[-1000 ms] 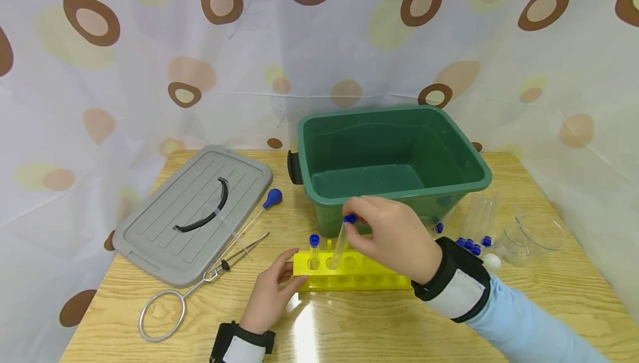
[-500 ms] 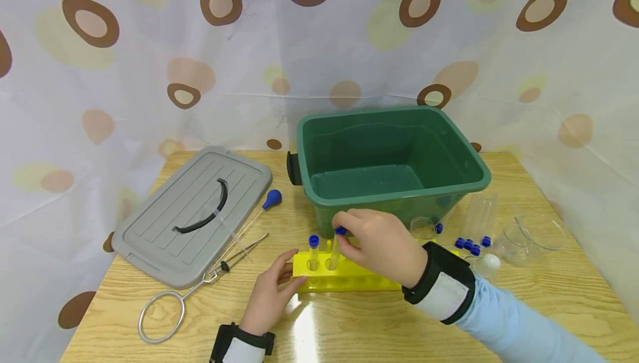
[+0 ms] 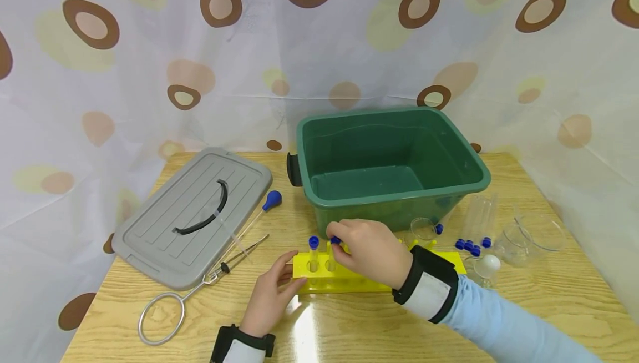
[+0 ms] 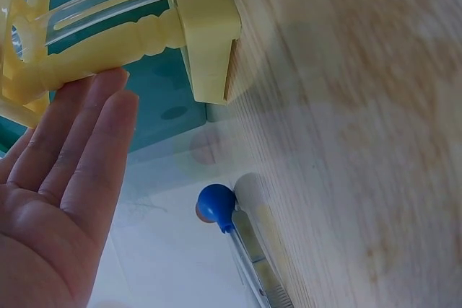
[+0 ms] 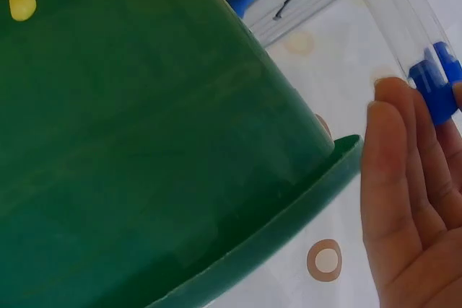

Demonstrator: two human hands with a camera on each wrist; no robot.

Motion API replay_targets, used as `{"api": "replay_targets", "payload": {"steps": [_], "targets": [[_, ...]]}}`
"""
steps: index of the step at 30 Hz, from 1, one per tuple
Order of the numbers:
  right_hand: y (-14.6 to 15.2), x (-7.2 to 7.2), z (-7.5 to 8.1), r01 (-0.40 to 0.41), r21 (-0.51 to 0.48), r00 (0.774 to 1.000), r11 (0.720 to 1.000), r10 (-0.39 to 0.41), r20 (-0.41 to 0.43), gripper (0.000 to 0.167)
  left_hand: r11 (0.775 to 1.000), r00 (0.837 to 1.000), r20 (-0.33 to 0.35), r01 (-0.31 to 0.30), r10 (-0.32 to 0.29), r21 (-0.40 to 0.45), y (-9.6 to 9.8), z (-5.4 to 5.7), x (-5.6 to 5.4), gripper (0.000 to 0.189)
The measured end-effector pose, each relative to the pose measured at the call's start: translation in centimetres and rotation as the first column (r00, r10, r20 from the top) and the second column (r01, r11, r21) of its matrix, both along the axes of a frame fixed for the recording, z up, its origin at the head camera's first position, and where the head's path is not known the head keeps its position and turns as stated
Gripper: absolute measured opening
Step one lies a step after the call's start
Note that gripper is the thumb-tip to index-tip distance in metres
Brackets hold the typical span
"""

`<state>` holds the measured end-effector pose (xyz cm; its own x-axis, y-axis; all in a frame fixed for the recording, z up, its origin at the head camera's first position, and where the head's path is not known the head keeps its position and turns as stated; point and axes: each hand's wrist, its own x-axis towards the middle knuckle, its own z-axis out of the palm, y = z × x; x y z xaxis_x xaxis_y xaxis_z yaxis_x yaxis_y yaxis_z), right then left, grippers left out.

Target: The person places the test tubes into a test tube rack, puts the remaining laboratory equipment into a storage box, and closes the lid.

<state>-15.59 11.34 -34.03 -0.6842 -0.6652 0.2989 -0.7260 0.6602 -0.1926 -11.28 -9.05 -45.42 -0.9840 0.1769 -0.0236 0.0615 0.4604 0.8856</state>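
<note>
My left hand holds the left end of a yellow test tube rack, thumb at the front and fingers behind. Those fingers lie along an end post of the rack in the left wrist view. Between thumb and fingertips, my right hand pinches the blue cap of a clear test tube. This tube stands in the second hole from the left, nearly upright. Beside it, another blue-capped tube sits in the first hole. My right hand and wrist hide much of the rack's middle.
Behind the rack stands a green bin. At left lie a grey lid, a blue-bulbed dropper and a metal ring clamp. Several capped tubes, clear glassware and a white ball-shaped piece are at right.
My right hand has moved down and left, lowering the tube deeper into the second hole and bringing it more upright. My left hand has stayed at the rack's end.
</note>
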Motion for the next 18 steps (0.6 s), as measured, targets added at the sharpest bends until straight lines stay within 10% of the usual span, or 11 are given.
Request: {"api": "replay_targets", "payload": {"steps": [18], "targets": [[2.8, -0.3, 1.5, 0.049, 0.031, 0.992, 0.998, -0.045, -0.114, 0.011, 1.0, 1.0, 0.018, -0.01, 0.01, -0.014, -0.1, 0.0, -0.1, 0.053]]}}
